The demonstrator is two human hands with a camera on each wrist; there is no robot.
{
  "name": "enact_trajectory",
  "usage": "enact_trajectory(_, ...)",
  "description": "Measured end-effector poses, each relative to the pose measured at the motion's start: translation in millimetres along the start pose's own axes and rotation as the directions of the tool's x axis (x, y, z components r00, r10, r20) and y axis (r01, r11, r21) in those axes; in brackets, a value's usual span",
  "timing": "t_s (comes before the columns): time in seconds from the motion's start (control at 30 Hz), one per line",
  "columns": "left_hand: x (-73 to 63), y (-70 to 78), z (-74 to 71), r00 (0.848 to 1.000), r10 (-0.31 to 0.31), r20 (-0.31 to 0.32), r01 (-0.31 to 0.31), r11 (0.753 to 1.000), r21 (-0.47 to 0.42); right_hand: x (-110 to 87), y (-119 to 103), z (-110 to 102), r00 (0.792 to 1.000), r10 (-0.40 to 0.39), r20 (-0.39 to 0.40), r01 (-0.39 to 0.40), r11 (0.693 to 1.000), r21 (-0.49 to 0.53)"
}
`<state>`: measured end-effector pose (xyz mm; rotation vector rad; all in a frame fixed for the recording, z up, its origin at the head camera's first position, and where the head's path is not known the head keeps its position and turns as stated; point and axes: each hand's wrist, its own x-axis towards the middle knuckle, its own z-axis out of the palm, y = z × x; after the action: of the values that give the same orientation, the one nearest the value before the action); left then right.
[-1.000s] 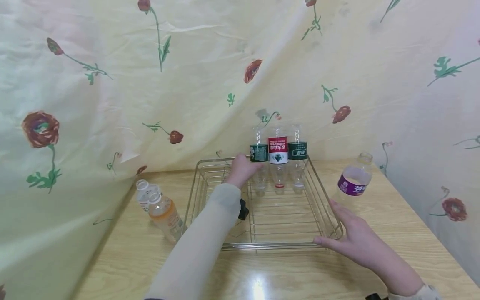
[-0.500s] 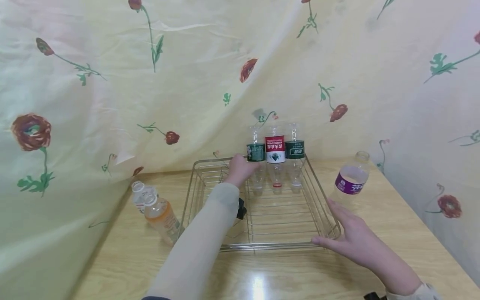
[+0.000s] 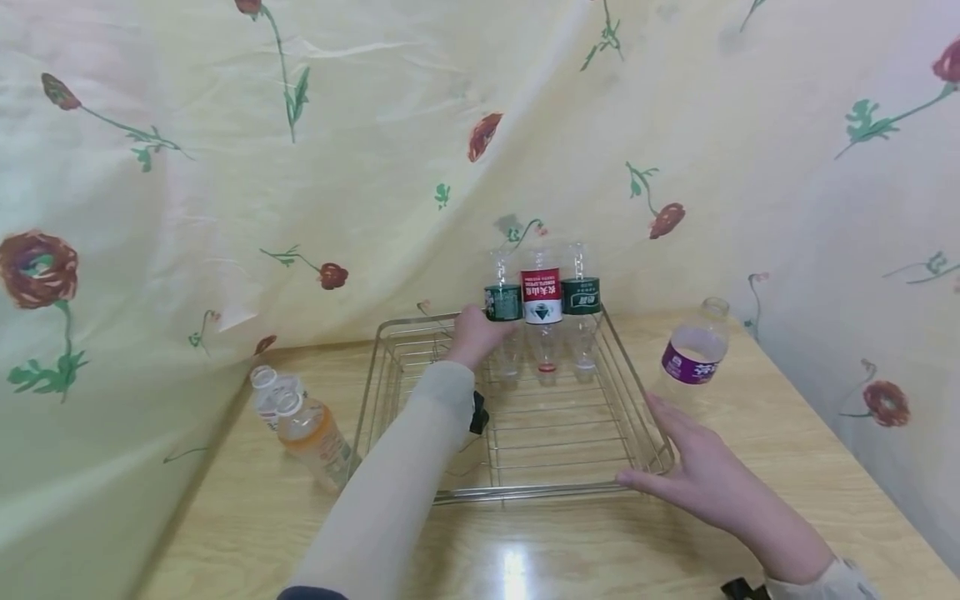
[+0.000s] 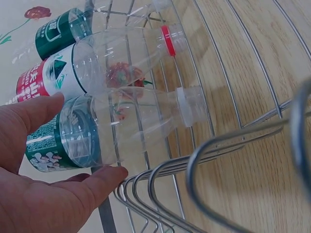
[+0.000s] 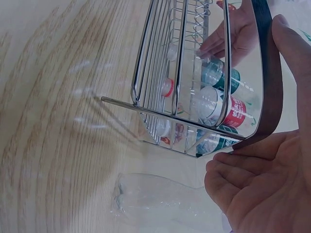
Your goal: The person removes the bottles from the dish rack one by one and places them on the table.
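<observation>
Only the view turned; left hand (image 3: 477,336) pinches the neck-down leftmost green-label bottle (image 3: 503,303), fingers wide; right hand (image 3: 699,468) holds the wire basket (image 5: 273,68).

Glare marks the bright table (image 3: 577,554); the left wrist view blurs one basket wire (image 4: 297,138).

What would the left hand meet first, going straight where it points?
First, the clear plastic bottle with a green label, which the left hand has between thumb and fingers. Beyond it, probably the red-and-white-labelled clear plastic bottle, though depth is unclear.
</observation>
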<state>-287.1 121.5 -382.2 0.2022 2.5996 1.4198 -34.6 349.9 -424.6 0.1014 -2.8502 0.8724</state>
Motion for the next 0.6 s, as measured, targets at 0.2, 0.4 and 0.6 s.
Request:
enact_trajectory(0.2,1.6,-0.6,2.6,1.000,-0.002,-0.001,0.002,1.000,0.004,0.3,0.9,0.6,1.000,0.007,0.009,-0.007,1.000,0.002)
enact_trajectory(0.4,5.3,-2.5,5.5,1.000,-0.004,-0.002,0.004,1.000,0.016,-0.3,1.8,0.5,1.000,0.009,0.011,-0.009,1.000,0.007)
enact_trajectory(0.6,10.8,-5.7,6.5,1.000,-0.005,0.006,0.004,1.000,0.012,0.3,-0.8,-1.3,1.000,0.017,0.015,-0.017,1.000,0.000)
